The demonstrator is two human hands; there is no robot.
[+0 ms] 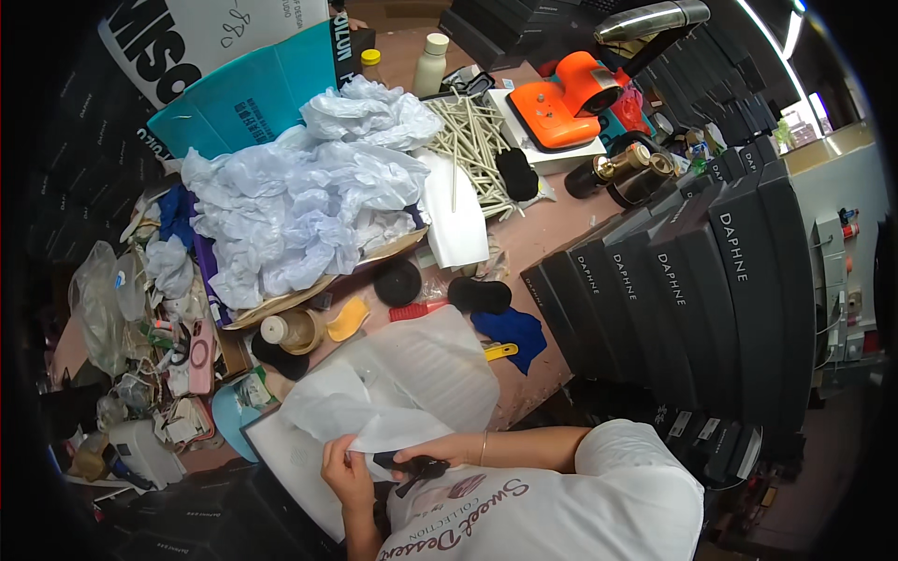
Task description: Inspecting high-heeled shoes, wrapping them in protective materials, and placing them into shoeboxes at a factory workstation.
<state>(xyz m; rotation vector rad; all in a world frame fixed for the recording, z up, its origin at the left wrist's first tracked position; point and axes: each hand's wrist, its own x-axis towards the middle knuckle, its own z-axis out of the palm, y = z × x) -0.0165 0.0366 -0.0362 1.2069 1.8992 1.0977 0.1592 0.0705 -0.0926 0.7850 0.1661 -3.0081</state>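
Near the lower middle, my left hand (348,477) pinches the edge of a sheet of white wrapping paper (398,427). My right hand (437,451), with a thin bracelet at the wrist, is closed around a dark, glossy, shoe-like item (423,470). Fingers and paper cover part of that item, so its full shape is hidden. Both hands are close together in front of my white shirt. Under the paper and my left hand lies a white box panel with a dark edge (304,477). Farther out, a translucent white sheet (435,360) spreads over the table.
Crumpled white paper (299,206) fills a carton at the back left. Beyond it are pale sticks (463,140) and an orange device (561,103). Stacked black boxes (655,299) stand at the right. A blue cloth (519,338) and yellow-handled tool (501,352) lie nearby; clutter crowds the left.
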